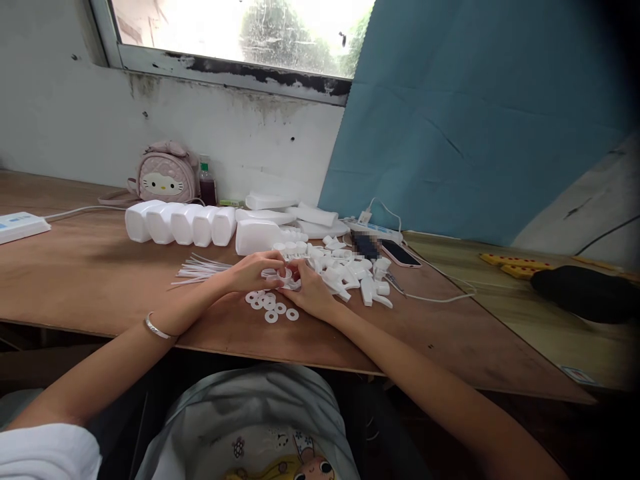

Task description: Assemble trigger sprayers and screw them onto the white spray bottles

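My left hand [259, 271] is closed, its thumb and fingers pinching a small white round plastic cap [285, 275] with an open rim. From the other side, my right hand [311, 293] curls its fingers on the same cap; the fingers partly hide it. Just below both hands lie several flat white ring washers [271, 317], loosely scattered. A heap of white spray trigger heads [345, 270] spreads behind and to the right of my right hand. Several thin white tubes [200, 268] lie in a bundle left of my left hand.
White bottles [183, 223] stand in a row at the back left, with more lying [270, 200] by the wall. A phone [400, 253], a power strip [380, 230] and a white cable [440, 299] are at right. A pink bag [167, 175] and a dark bottle [207, 187] sit behind.
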Available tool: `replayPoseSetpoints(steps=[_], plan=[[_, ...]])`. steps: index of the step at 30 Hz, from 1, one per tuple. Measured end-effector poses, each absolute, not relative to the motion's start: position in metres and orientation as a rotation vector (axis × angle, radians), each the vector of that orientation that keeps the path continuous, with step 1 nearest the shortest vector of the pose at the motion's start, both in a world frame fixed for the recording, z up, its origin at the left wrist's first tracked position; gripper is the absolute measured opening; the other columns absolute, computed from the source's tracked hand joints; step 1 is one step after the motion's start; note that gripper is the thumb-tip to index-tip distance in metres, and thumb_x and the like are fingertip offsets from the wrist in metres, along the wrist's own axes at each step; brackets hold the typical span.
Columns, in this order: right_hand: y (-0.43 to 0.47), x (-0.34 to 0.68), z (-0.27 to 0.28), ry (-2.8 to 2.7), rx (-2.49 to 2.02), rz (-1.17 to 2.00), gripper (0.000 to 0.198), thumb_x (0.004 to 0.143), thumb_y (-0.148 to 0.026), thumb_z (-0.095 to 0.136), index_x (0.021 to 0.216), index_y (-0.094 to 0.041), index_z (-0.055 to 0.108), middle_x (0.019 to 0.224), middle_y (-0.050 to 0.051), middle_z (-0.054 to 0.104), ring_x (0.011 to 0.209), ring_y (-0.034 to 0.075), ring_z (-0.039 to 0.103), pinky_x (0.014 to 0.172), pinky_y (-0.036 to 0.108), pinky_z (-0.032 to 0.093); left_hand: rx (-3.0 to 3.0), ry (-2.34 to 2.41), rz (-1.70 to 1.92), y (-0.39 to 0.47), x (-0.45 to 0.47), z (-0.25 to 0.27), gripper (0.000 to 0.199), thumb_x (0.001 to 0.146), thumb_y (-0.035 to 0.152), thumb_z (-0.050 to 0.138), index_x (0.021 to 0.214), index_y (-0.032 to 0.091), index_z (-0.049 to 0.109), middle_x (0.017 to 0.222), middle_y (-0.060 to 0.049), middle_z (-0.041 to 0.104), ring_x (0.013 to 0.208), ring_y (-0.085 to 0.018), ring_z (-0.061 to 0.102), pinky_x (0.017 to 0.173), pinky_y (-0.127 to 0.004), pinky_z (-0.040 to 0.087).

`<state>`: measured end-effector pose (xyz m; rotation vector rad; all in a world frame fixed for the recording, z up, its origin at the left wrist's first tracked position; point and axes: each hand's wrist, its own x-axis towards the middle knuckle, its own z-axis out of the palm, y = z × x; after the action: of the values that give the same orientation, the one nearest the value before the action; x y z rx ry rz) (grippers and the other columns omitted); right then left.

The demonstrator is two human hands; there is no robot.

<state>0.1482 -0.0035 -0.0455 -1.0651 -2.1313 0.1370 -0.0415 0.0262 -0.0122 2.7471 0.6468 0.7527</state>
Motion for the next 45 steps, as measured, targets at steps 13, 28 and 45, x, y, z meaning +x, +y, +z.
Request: replayPoseSetpoints(steps=[13,28,45], plan=[[-0.006,0.148,-0.043,-2.112,-1.091,0.184,0.036,0.069,-0.029,0.064,0.094,-0.022,0.04,0.086,0.002,0.055,0.075,0.017,0.055,0.065,0.03,0.046,2.808,1.261,0.632,0.033,-0.06,0.003,0.027,0.082,0.037,0.041,0.084,0.016,0.057,0.086,-0.006,0.061,0.074,-0.016,0.055,0.062,-0.025,0.039],[-0.008,0.148,-0.049,-2.124,-1.094,0.055,0.035,0.072,-0.03,0.063,0.098,-0.02,0.043,0.084,0.003,0.059,0.075,0.019,0.06,0.064,0.029,0.047,2.575,1.654,-0.187,0.036,-0.091,0.029,0.022,0.062,0.037,0.06,0.076,0.02,0.063,0.083,-0.005,0.064,0.074,-0.021,0.058,0.054,-0.024,0.034],[-0.008,0.148,-0.046,-2.168,-1.022,0.109,0.029,0.074,-0.022,0.061,0.096,-0.019,0.044,0.083,0.006,0.06,0.073,0.021,0.059,0.064,0.034,0.048,2.298,1.666,0.576,0.006,-0.108,0.066,0.018,0.076,0.032,0.052,0.067,0.02,0.061,0.066,-0.002,0.063,0.06,-0.017,0.057,0.05,-0.023,0.036]])
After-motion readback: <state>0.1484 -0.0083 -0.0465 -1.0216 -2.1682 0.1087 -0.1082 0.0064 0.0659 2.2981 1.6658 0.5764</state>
